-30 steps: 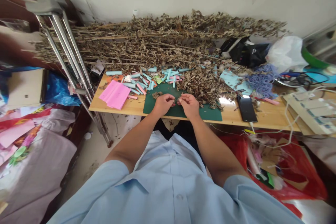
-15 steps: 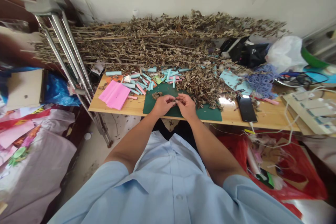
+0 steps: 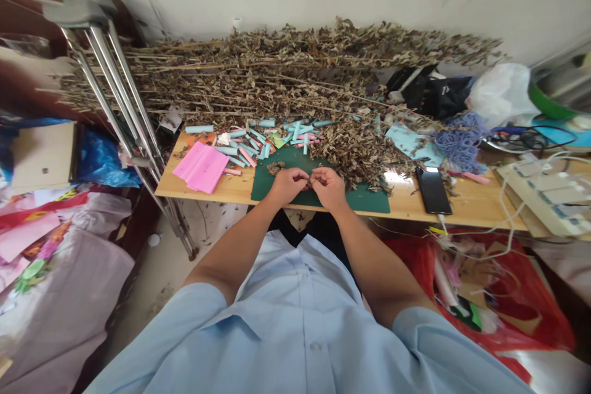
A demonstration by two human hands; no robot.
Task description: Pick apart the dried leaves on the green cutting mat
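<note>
My left hand (image 3: 289,185) and my right hand (image 3: 328,187) meet above a dark green mat (image 3: 369,200) at the table's front edge. Both are closed, thumbs and fingertips pinching a small bit of dried leaf (image 3: 309,182) between them; most of it is hidden by the fingers. Left of my left hand lies a small clump of crumbled dried leaf (image 3: 276,167) on the mat. Beyond my right hand, a heap of dried leaves (image 3: 355,151) covers the mat's far right part. Small blue paper rolls (image 3: 226,151), mixed with pink ones, lie at the mat's far left.
Pink paper sheets (image 3: 201,167) lie on the left of the wooden table (image 3: 168,181). Long dried plant stalks (image 3: 258,74) stretch along the wall. A phone (image 3: 433,191), purple yarn (image 3: 462,141) and a power strip (image 3: 549,194) are on the right. Metal crutches (image 3: 117,89) lean at left.
My hands stay together over the mat, with only a slight shift of the fingers around the dried leaf. The things on the table lie as before.
</note>
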